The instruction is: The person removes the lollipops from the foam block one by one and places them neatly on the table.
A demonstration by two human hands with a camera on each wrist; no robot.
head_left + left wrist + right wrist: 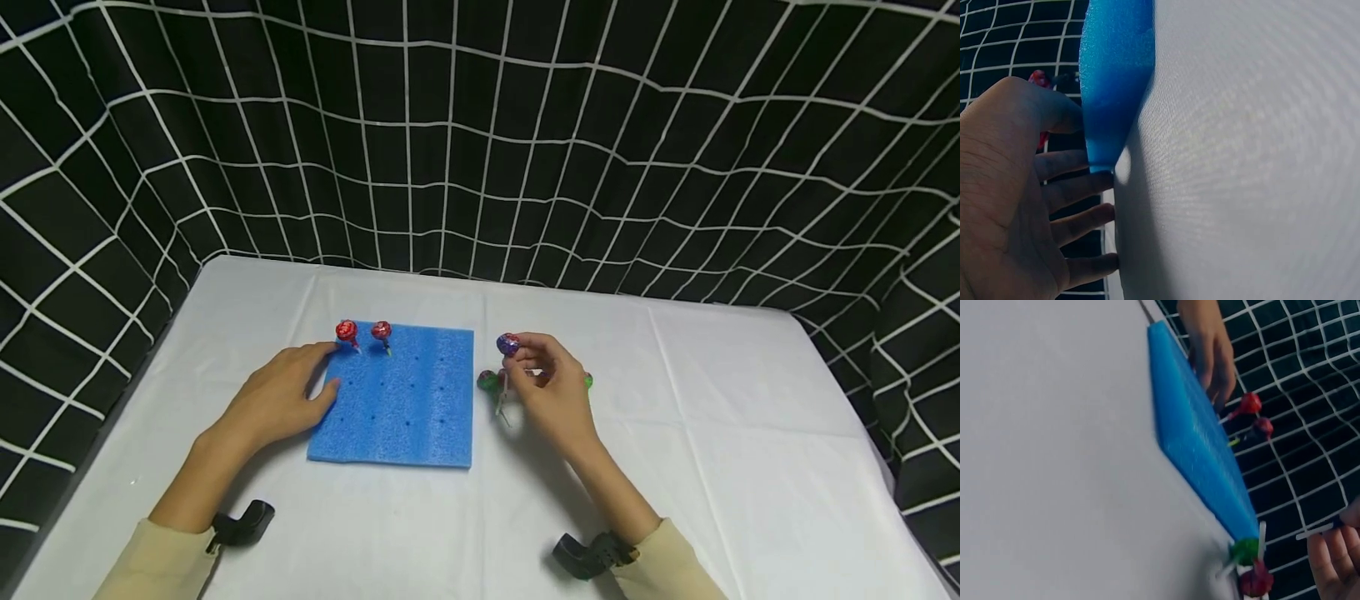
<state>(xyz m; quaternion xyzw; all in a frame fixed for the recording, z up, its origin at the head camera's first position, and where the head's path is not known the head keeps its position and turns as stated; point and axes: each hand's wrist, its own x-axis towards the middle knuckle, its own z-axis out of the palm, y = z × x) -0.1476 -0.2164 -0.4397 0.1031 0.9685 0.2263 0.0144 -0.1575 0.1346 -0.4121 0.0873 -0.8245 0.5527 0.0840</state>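
A blue foam board (431, 408) with several small holes lies on the table. Two red-wrapped lollipops, one at the corner (347, 331) and another beside it (381, 331), stand upright in its back row. My left hand (276, 398) rests at the board's left edge, thumb and fingers spread and relaxed. To the right of the board, my right hand (553, 392) pinches a purple-and-red wrapped lollipop (507, 343) above the table, its white stick pointing down. In the right wrist view only the fingertips (1334, 553) and the stick (1314, 531) show.
Beneath and behind my right hand lie several more lollipops, among them a green one (1245, 551) and a dark red one (1256, 581). A white cloth (712, 433) covers the table. Black curtain with a white grid (480, 150) hangs behind and at both sides.
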